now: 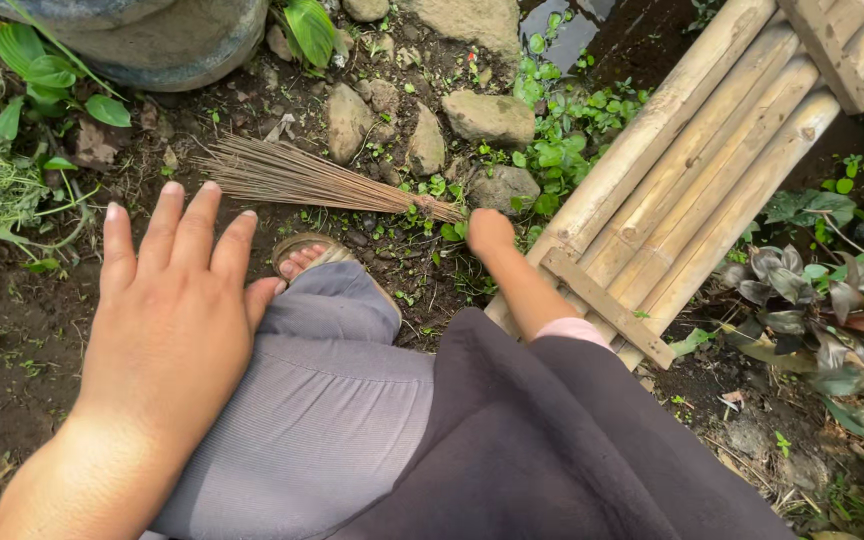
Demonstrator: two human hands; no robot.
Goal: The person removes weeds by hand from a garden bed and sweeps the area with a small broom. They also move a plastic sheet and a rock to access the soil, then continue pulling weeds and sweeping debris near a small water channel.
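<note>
Right hand (489, 232) is closed around the bound end of the stick broom (302, 178), bristles fanned low across the soil (12, 340) near the stones (489, 116). Left hand (174, 310) hovers empty, fingers (162, 215) spread, likely for balance.

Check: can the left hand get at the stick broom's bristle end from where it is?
Probably yes. The left hand hovers open over the knee, and the fanned bristles of the broom lie on bare soil just beyond its fingertips, nothing between. The right hand already grips the bound end.
</note>
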